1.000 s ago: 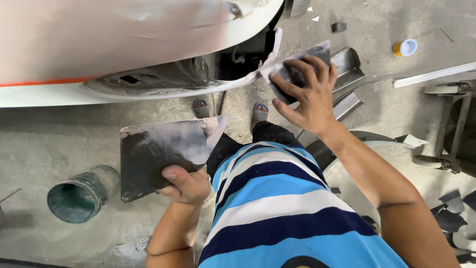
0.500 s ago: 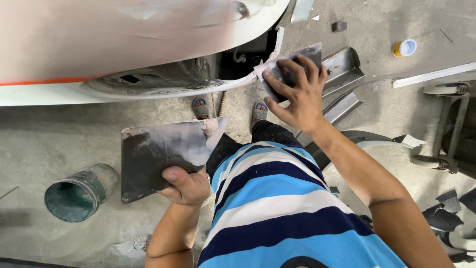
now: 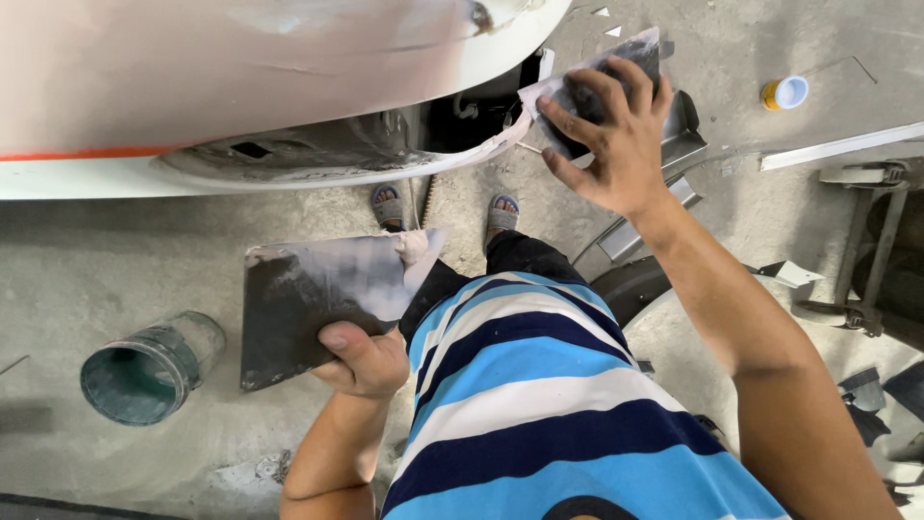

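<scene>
My left hand [image 3: 364, 361] grips the lower edge of a dark flat metal board [image 3: 308, 299] smeared with pale filler, a lump of it near the board's right corner. My right hand [image 3: 608, 144] holds a thin dark spreader blade [image 3: 616, 60] with fingers spread over it, pressing it against the lower edge of a white car body panel [image 3: 241, 87]. The panel carries a large pinkish filler patch and a thin orange stripe at its left.
A green-stained tin can [image 3: 144, 371] lies on the concrete floor at lower left. A small yellow-rimmed cup [image 3: 786, 93], metal strips [image 3: 837, 149] and a wheeled frame [image 3: 876, 260] lie at the right. My sandalled feet [image 3: 443, 207] stand under the panel.
My right hand with the spreader has slid up and to the left along the panel's edge. My left hand and the board stay about where they were.
</scene>
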